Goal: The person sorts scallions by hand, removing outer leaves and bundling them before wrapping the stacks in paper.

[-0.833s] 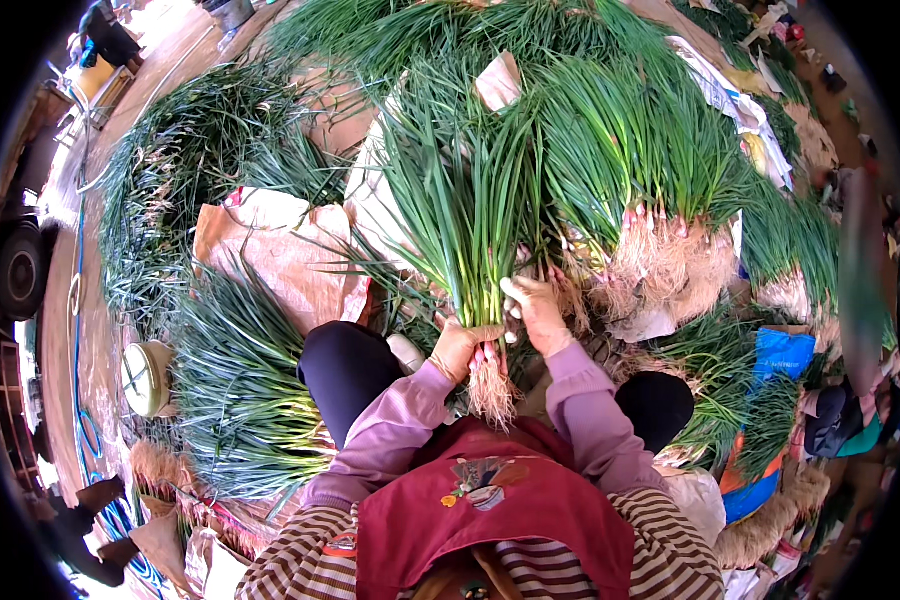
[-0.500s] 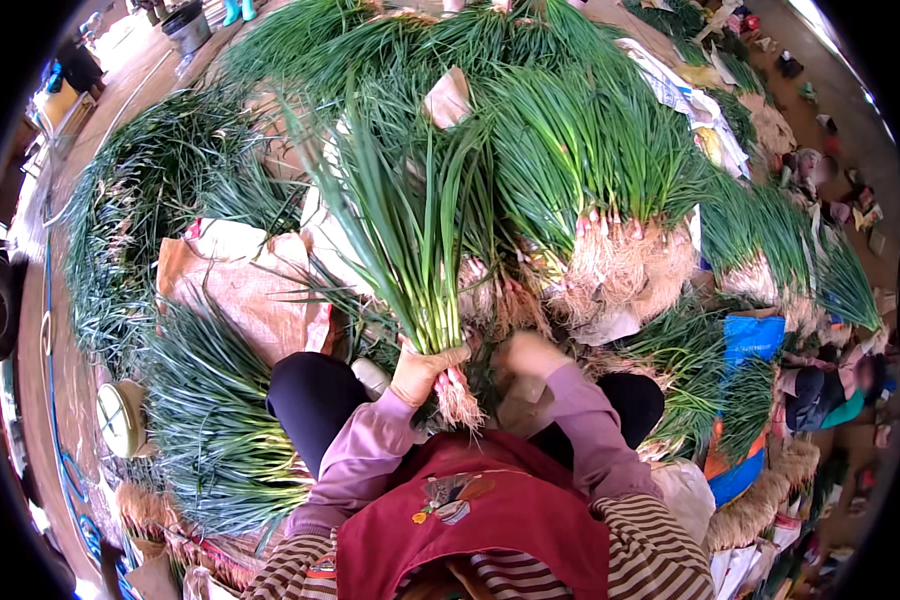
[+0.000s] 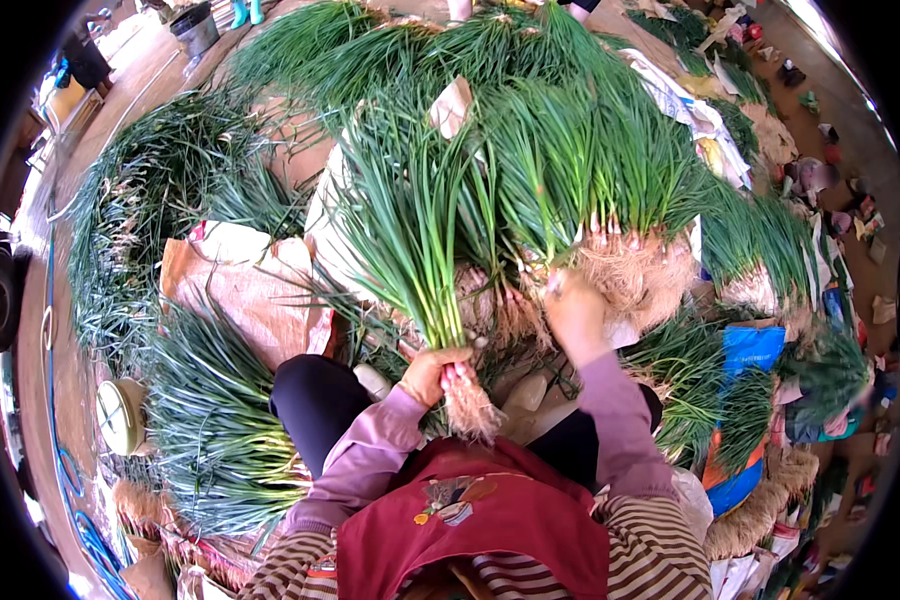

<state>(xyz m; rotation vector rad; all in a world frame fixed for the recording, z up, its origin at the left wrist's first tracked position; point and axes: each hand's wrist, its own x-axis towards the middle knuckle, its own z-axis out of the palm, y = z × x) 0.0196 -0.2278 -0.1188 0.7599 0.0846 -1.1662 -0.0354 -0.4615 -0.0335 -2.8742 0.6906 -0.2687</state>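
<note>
My left hand [image 3: 430, 375] grips a bunch of green onions [image 3: 430, 270] near its pink bulbs, leaves fanned upward and pale roots hanging over my red apron [image 3: 475, 510]. My right hand [image 3: 577, 310] is at the near edge of a larger pile of green onions [image 3: 595, 160], by their bases and matted roots [image 3: 635, 275]; its fingers are blurred. Dark trousered knees [image 3: 315, 400] are either side of the held bunch. A pink woven sack [image 3: 250, 285] lies left of it.
More onion heaps [image 3: 210, 420] ring me. A blue sack [image 3: 750, 345], pale round container [image 3: 120, 415], blue hose [image 3: 65, 465], wheel [image 3: 0, 305] and bucket [image 3: 195, 30] stand or lie around. Someone's teal boots [image 3: 247, 12] show at the top; other people are partly visible at right.
My right hand has left the held bunch and moved up and right to the pile. My left hand still holds the bunch. The whole view shifted.
</note>
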